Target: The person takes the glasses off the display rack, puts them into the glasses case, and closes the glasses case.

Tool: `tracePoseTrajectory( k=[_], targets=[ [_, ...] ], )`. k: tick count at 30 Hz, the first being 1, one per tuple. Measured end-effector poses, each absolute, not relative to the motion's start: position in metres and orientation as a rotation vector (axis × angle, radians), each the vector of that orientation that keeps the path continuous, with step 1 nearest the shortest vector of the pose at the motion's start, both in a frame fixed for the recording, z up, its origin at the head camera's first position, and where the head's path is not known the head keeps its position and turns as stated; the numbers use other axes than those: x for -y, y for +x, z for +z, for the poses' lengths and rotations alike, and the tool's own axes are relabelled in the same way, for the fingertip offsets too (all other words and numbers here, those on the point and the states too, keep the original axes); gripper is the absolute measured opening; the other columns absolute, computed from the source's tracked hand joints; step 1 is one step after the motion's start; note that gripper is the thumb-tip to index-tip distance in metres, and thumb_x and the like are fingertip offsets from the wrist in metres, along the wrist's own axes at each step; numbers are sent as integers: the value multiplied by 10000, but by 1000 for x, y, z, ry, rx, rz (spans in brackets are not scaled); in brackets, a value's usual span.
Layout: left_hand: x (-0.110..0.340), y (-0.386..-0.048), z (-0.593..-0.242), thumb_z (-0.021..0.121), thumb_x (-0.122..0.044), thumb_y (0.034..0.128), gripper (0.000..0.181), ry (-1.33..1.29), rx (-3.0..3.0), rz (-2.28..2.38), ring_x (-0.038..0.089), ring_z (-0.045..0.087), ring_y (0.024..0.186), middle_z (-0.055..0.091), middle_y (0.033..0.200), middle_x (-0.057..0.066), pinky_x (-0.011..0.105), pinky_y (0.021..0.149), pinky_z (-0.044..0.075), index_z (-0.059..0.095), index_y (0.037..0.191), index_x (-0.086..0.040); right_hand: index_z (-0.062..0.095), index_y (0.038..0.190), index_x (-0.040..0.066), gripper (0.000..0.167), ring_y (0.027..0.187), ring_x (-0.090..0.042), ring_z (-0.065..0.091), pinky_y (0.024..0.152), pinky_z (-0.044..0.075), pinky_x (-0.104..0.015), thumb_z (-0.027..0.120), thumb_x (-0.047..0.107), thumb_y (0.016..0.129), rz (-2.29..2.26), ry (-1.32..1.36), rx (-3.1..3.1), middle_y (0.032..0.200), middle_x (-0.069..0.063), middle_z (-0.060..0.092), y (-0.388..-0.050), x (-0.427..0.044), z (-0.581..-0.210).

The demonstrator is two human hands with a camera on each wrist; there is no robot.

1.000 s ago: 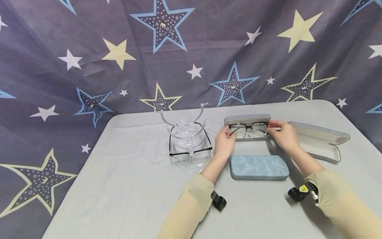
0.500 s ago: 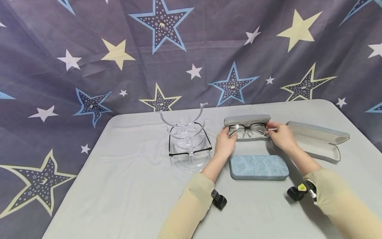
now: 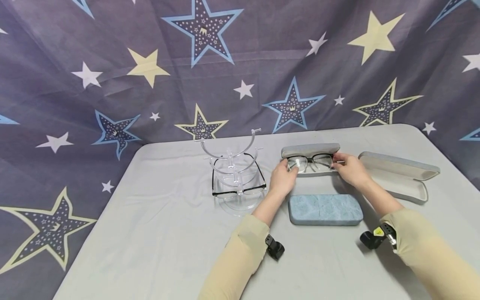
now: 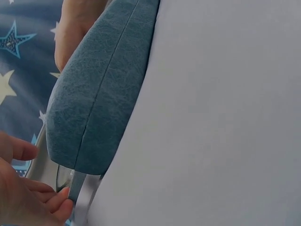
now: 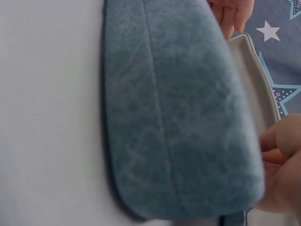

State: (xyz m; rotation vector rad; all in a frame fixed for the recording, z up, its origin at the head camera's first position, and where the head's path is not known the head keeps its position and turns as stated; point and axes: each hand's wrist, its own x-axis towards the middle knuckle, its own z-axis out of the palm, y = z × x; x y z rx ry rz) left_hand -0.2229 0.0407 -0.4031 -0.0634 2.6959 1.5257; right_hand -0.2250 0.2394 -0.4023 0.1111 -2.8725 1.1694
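Black-framed eyeglasses (image 3: 310, 159) lie over an open grey glasses case (image 3: 310, 148) near the back of the table. My left hand (image 3: 283, 178) pinches their left side, and my right hand (image 3: 351, 170) pinches the right side. In the left wrist view, part of a lens (image 4: 63, 178) shows by the left fingertips. Whether the frame touches the case's bottom, I cannot tell. A closed blue marbled glasses case (image 3: 325, 209) lies just in front of both hands; it hides much of the work in both wrist views.
To the right stands another open glasses case (image 3: 401, 167) with a pale lining. A clear tiered display stand (image 3: 231, 166) is left of my left hand, carrying a second pair of eyeglasses (image 3: 225, 194) on a lower tier. A starry curtain (image 3: 243, 50) hangs behind the table.
My right hand and the eyeglasses have shifted slightly left over the open case. My left hand has hardly moved. The cases and stand are unchanged.
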Motion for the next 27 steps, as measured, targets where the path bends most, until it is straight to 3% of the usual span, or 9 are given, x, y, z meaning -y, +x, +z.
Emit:
tracePoseTrajectory(
  k=[6, 18, 21, 23, 27],
  targets=[
    [-40, -223, -404, 538, -226, 886, 474, -77, -2659, 1589, 222, 551, 1129, 576, 1225, 140, 328, 979, 407, 463, 1317, -45, 365, 1274, -182, 419, 1062, -430, 522, 899, 405, -480, 431, 46, 929, 1208, 121, 2870, 1176, -320, 518, -226, -239, -400],
    [-39, -221, -405, 536, -220, 884, 485, -19, -2656, 1589, 230, 548, 1129, 566, 1237, 142, 325, 972, 412, 451, 1322, -32, 472, 1244, -100, 391, 1188, -441, 412, 972, 332, -529, 335, 132, 960, 1163, 33, 2918, 1239, -303, 485, -222, -241, -395],
    [-38, -221, -404, 545, -197, 878, 464, -43, -2662, 1633, 234, 556, 1112, 566, 1239, 131, 336, 957, 424, 470, 1306, -35, 498, 1222, -94, 390, 1085, -418, 505, 869, 426, -478, 342, 156, 966, 1172, 4, 2898, 1166, -296, 543, -222, -244, -394],
    [-38, -220, -404, 554, -176, 870, 448, -72, -2678, 1676, 240, 555, 1096, 569, 1217, 125, 345, 949, 425, 483, 1285, -25, 523, 1195, -84, 387, 957, -352, 582, 756, 481, -360, 352, 176, 965, 1183, -27, 2868, 1106, -283, 582, -223, -246, -392],
    [-41, -219, -402, 555, -181, 865, 453, -167, -2697, 1747, 265, 518, 1106, 521, 1196, 135, 364, 969, 398, 466, 1279, -20, 527, 1166, -88, 396, 774, -176, 607, 589, 448, -167, 374, 213, 958, 1219, -92, 2816, 1041, -265, 614, -226, -248, -389]
  ],
)
